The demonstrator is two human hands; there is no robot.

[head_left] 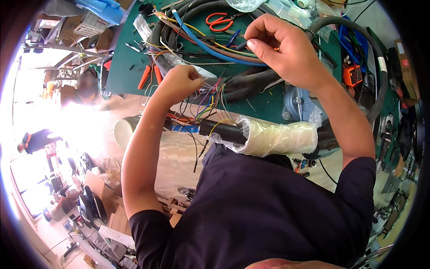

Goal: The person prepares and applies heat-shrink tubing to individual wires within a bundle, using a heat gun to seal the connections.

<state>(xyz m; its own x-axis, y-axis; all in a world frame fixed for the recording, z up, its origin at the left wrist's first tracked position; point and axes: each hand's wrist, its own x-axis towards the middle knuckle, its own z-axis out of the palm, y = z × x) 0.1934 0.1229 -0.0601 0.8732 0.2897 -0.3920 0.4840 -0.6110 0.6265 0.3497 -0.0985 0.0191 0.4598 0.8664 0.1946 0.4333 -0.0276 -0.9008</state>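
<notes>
The left hand (182,83) hides its own fingertips and any grip; whether the right hand (289,53) pinches anything is too small to tell. Yellowish plastic wrap (283,138) hides a stretch of black cable (227,131). The far edge cuts a clear bag (245,4). At left, a dark-clad person (39,140) is blurred.

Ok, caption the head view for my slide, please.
Left hand at thin coloured wires, right hand over a green table strewn with cables.

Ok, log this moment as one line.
left hand: at thin wires | right hand: fingers curled, near blue cable | plastic wrap: around black cable
</notes>
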